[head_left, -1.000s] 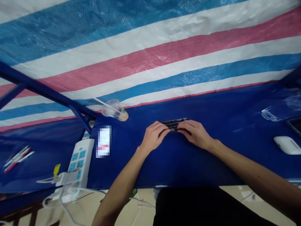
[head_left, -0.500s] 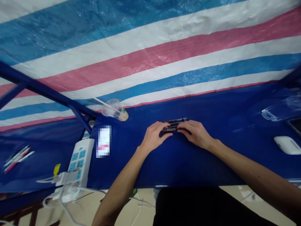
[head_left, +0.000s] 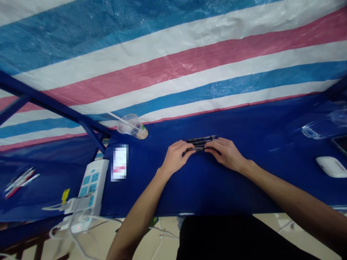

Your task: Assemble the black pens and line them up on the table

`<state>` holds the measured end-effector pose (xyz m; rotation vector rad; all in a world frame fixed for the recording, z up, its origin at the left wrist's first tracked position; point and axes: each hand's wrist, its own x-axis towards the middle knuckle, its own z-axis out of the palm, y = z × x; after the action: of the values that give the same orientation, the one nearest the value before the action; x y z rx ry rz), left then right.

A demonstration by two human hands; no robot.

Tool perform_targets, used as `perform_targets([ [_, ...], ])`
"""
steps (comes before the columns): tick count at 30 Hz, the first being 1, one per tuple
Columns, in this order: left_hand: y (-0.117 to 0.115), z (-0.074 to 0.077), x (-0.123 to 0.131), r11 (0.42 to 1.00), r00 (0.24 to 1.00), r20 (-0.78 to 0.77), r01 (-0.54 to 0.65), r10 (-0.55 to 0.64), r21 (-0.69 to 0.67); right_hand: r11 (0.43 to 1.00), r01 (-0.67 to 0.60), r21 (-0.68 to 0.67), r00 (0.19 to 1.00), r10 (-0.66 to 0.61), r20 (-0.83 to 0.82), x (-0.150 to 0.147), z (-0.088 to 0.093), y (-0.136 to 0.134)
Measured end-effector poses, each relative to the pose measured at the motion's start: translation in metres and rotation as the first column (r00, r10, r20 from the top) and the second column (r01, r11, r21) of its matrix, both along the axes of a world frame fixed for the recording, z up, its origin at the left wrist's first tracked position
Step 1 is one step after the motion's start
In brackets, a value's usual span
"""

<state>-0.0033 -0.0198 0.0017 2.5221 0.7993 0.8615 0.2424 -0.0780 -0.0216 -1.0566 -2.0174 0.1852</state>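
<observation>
Between my two hands lies a small bundle of dark pens (head_left: 202, 142), roughly side by side on the blue table cover (head_left: 217, 187). My left hand (head_left: 177, 156) grips the bundle's left end with its fingers curled over it. From the other side, my right hand (head_left: 223, 153) holds the right end, its fingertips close to my left hand. My fingers hide the middle and lower parts of the pens, so I cannot count them exactly.
A plastic cup (head_left: 132, 125) with a straw lies on its side at the far edge. Nearby are a pixelated card (head_left: 119, 162), a white power strip (head_left: 92, 186) with cables, loose pens (head_left: 20, 182), a white device (head_left: 331, 167), and a striped tarp (head_left: 173, 68) behind.
The dark pens have shifted slightly between my hands, and my left fingers have changed their grip a little. Everything else stays in place.
</observation>
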Motion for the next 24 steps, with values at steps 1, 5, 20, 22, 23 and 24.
perform_targets([
  [1, 0.0, -0.0002, -0.0003, 1.0, 1.0, 0.003, -0.001, 0.001, -0.001, 1.0, 0.0, 0.003, 1.0, 0.0, -0.001, -0.0001, 0.0001, 0.0],
  [5, -0.0003, 0.0016, -0.0013, 1.0, 1.0, -0.013, -0.004, 0.003, -0.018, 1.0, 0.021, 0.018, 1.0, -0.021, -0.007, -0.0003, 0.0001, -0.0002],
  [20, 0.0008, 0.0005, -0.0035, 0.999, 1.0, 0.011, 0.028, -0.028, -0.024, 0.999, 0.033, 0.032, 0.999, -0.033, -0.011, -0.0001, 0.0021, -0.0013],
  [22, 0.0003, 0.0019, -0.004, 0.999, 1.0, -0.004, 0.028, -0.028, -0.039, 0.999, 0.034, 0.041, 0.999, -0.032, -0.033, -0.0001, 0.0025, -0.0012],
  [23, 0.0001, 0.0027, -0.0041, 0.999, 1.0, -0.013, 0.027, -0.028, -0.046, 0.998, 0.03, 0.046, 0.999, -0.028, -0.046, -0.0001, 0.0028, -0.0012],
  [24, -0.0001, 0.0035, -0.0042, 0.998, 0.999, -0.017, 0.026, -0.027, -0.049, 0.998, 0.026, 0.051, 0.998, -0.023, -0.058, -0.0002, 0.003, -0.001],
])
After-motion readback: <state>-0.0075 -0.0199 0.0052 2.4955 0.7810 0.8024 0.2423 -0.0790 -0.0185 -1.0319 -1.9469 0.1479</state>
